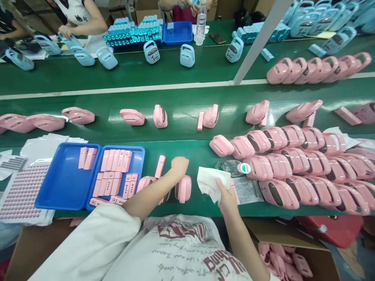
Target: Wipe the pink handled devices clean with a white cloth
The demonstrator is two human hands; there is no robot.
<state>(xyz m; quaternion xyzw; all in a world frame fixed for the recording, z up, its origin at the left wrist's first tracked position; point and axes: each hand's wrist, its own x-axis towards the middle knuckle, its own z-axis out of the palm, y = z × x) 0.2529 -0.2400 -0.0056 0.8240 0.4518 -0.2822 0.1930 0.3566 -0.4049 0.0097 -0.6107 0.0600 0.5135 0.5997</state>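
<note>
My left hand [179, 165] is closed in a fist above the green bench; whatever it holds, if anything, is hidden. Below and beside that forearm are pink handled plastic housings [183, 189] and a small pink rectangular block [159, 166]. In my right hand [227, 198], fingers closed, is a white cloth [211, 182], its free part spread out to the left. A pink piece [235, 191] shows just behind these fingers, partly covered. Near the cloth lies a clear bottle [233, 168] with a white and green cap, on its side.
Blue trays [66, 175] at left hold pink blocks [113, 183]. Rows of pink housings [281, 193] fill the right side. More housings [133, 116] lie along the green conveyor [181, 91]. A metal post [258, 43] rises at upper right. Co-workers handle blue housings opposite.
</note>
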